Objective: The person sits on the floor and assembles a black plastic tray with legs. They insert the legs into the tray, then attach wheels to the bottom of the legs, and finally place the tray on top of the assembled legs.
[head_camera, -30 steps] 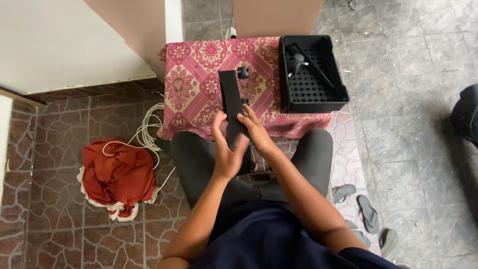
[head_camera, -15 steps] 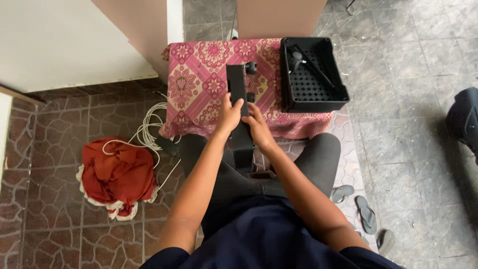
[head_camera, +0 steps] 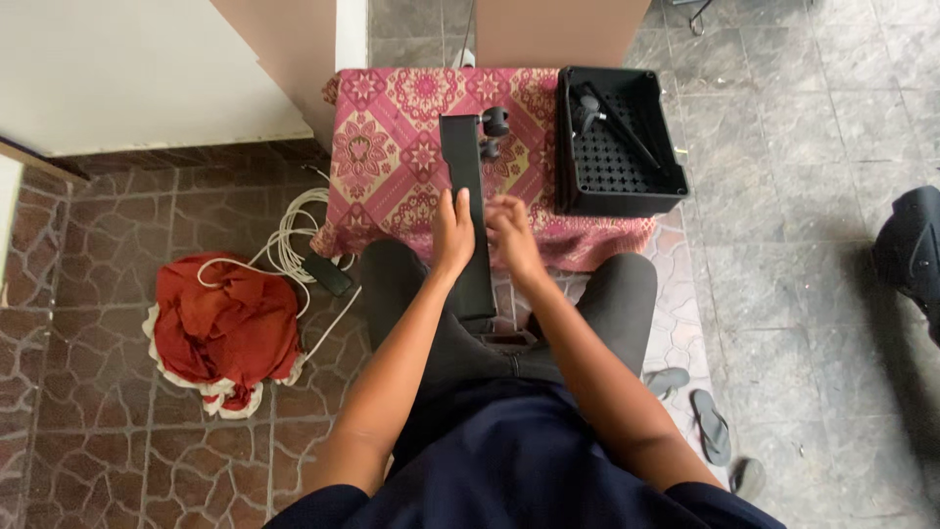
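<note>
My left hand is wrapped around the long black bar, which runs from my lap out over the pink patterned cloth. My right hand rests just beside the bar with loosely curled fingers; whether it grips, I cannot tell. The black tray sits beyond my right hand.

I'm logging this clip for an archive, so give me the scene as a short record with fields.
left hand: rests on the long black bar
right hand: beside the bar, fingers loosely curled, touch unclear
bar: lies lengthwise from the patterned pink cloth to the lap
black tray: on the cloth, right of the bar
floor left: red cloth bundle, white cable
</note>
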